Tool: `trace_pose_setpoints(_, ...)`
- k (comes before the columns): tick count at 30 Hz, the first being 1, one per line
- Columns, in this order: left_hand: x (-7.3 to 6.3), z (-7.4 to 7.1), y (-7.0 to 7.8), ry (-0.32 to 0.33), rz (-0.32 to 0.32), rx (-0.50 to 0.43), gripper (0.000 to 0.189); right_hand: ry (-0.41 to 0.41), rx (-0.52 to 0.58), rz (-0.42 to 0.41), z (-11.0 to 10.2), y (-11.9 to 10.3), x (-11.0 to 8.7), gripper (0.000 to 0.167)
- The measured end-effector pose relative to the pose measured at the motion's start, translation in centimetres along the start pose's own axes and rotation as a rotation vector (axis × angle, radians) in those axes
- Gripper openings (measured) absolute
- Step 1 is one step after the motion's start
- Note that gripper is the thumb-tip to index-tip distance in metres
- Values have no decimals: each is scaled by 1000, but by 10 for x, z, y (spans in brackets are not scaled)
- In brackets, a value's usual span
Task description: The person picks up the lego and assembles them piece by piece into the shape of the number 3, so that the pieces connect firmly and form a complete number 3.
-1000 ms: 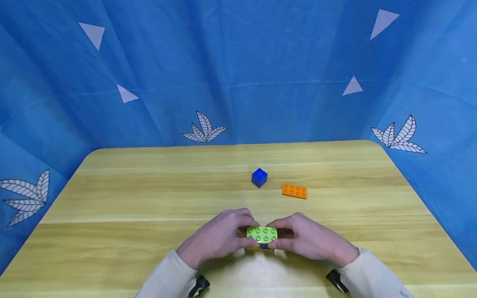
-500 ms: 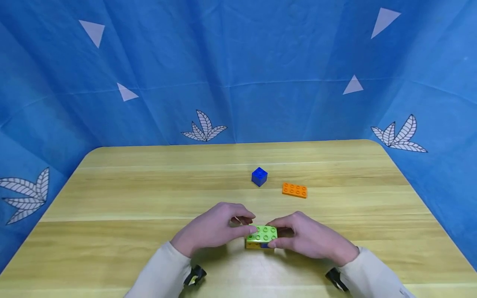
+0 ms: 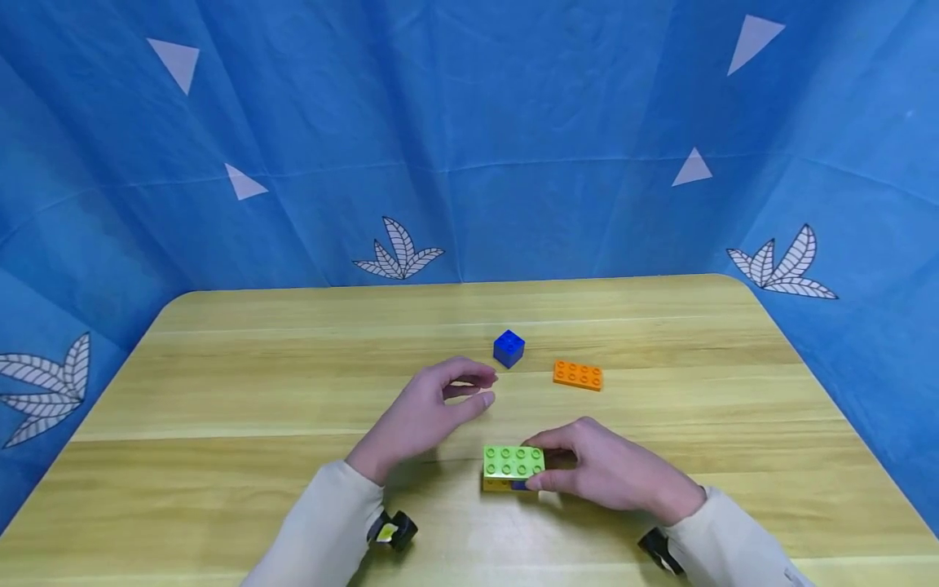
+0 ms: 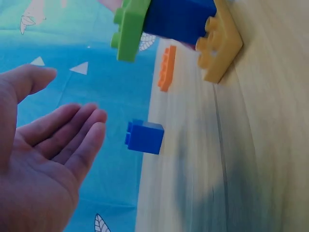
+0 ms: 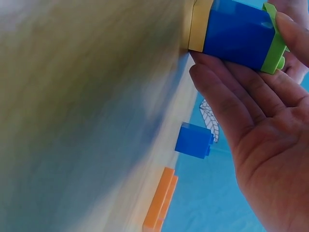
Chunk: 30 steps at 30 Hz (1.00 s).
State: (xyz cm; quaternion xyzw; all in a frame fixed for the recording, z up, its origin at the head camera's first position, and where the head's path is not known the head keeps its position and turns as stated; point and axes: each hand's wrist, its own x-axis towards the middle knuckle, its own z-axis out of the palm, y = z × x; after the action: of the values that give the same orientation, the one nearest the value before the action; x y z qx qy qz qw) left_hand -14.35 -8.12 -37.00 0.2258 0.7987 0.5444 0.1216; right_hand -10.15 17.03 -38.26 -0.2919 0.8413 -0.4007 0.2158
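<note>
A stack of building bricks stands near me on the table, with a yellow plate (image 3: 496, 485) at the bottom, a blue brick (image 5: 239, 36) in the middle and a light green plate (image 3: 513, 459) on top. The blue brick sits at the stack's right end, leaving a gap under the green plate's left part. My right hand (image 3: 612, 471) grips that right end between thumb and fingers. My left hand (image 3: 421, 412) is in the air beyond and left of the stack, fingers loosely bent, holding nothing. Nearest to its fingertips is a loose blue brick (image 3: 509, 349).
To the right of the loose blue brick lies an orange plate (image 3: 577, 375), studs up. The wooden table (image 3: 279, 367) ends at the back against a blue cloth (image 3: 557, 220) with white triangles and leaf prints.
My left hand has let go of the stack's left side and moved forward, toward the loose blue brick. My right hand has kept its grip, and the stack has stayed in place.
</note>
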Motion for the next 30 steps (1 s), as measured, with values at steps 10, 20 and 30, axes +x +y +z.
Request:
trace_pose_setpoints(10,18,-2,-10,86,8,28,43,-15,22,25,0,-1,-1,25)
trace_pose_setpoints(20,42,-14,-25,121,-46,18,51,-6,33,54,-1,-1,-1,29)
trace_pose_setpoints(30,61,-12,-27,134,-45,69,52,-11,42,72,0,-3,0,30)
